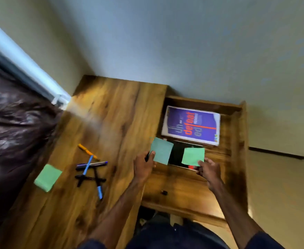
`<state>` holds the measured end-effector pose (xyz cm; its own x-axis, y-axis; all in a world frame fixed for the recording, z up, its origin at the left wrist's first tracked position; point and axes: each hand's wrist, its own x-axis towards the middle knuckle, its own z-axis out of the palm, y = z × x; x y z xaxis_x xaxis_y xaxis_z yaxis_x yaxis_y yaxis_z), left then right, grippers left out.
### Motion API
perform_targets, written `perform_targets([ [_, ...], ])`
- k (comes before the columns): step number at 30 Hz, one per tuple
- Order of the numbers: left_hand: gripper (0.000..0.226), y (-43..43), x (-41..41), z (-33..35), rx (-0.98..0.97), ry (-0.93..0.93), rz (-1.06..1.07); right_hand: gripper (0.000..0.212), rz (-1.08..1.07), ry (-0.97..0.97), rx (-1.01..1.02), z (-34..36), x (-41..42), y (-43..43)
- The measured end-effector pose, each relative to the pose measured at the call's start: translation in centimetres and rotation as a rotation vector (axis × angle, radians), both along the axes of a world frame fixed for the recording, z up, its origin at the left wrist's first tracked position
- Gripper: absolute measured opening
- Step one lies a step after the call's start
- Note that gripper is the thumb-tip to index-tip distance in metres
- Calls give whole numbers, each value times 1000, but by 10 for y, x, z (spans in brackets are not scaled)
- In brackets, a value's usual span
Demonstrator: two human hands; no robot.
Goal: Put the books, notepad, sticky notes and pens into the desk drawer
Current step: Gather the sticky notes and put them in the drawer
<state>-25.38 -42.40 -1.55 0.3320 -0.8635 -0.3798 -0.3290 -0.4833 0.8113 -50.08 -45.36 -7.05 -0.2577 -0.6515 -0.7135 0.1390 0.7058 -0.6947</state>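
My left hand [144, 163] pinches a green sticky-note pad [161, 150] at the left rim of the open wooden drawer [237, 141]; something small and dark shows under its fingers. My right hand [209, 170] holds a second green sticky-note pad [192, 156] over the drawer. Inside lie a purple book [190, 125] at the back and a black notepad [177, 152] in front of it, partly hidden by the pads. On the desk top [111, 108] to the left rest a third green pad [47, 177] and several pens [91, 170], with an orange pen [86, 150] among them.
A dark bag-like mass [12, 132] bulges at the desk's left side. The drawer front carries a small black knob [164, 192]. A wall stands behind the desk, and beige floor lies to the right.
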Motion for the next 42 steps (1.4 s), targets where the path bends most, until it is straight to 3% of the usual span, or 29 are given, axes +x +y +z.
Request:
perform_targets([
  [5, 34, -20, -72, -14, 70, 2, -188, 29, -135, 167, 120, -35, -76, 5],
  [12, 38, -24, -117, -35, 178, -26, -246, 29, -28, 334, 180, -66, -98, -29],
  [18, 39, -14, -132, -50, 220, -28, -226, 33, 200, 499, 287, -104, -109, -23],
  [22, 38, -16, -142, -55, 240, -20, -250, 61, 497, 873, 184, -71, -94, -9],
  [29, 41, -23, -154, -61, 270, -6, -268, 73, 970, 812, 33, -93, -96, -15],
  [36, 41, -22, -153, -64, 298, -1, -284, 62, 960, 852, 31, -97, -107, -20],
  [42, 42, -25, -153, -65, 309, 23, -264, 65, 935, 838, 47, -96, -113, -30],
])
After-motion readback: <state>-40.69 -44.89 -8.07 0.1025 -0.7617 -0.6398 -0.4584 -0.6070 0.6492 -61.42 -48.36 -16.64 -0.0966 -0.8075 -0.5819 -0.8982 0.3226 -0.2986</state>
